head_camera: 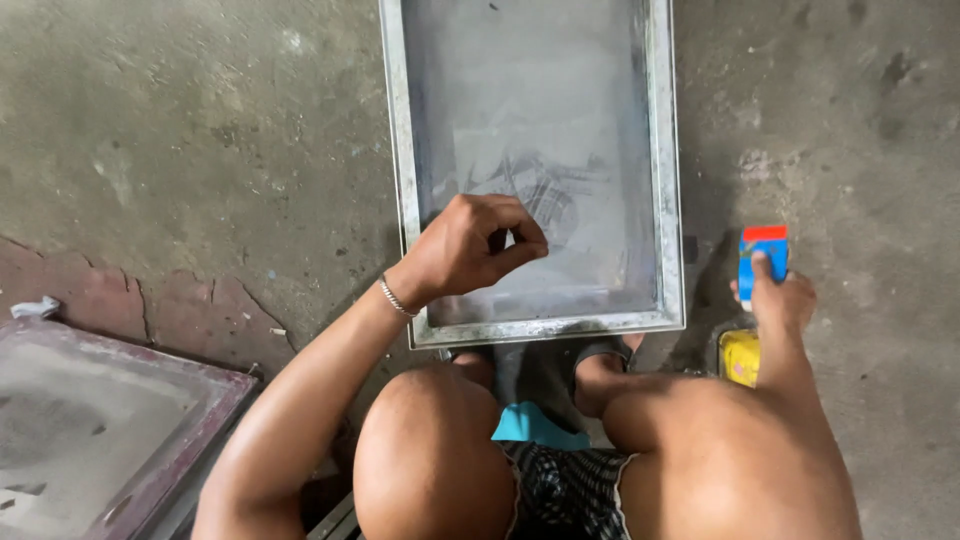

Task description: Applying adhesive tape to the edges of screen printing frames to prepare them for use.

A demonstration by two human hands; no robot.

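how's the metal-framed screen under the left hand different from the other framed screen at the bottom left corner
The metal-framed screen has a pale silvery frame; the second screen has a dark reddish one. The first lies in front of the knees, with the left hand resting on its mesh; the second sits untouched and partly cut off by the picture's edge. The first shows a faint dark design near the hand; the second shows grey smudges. Both are rectangular, flat on the concrete floor.
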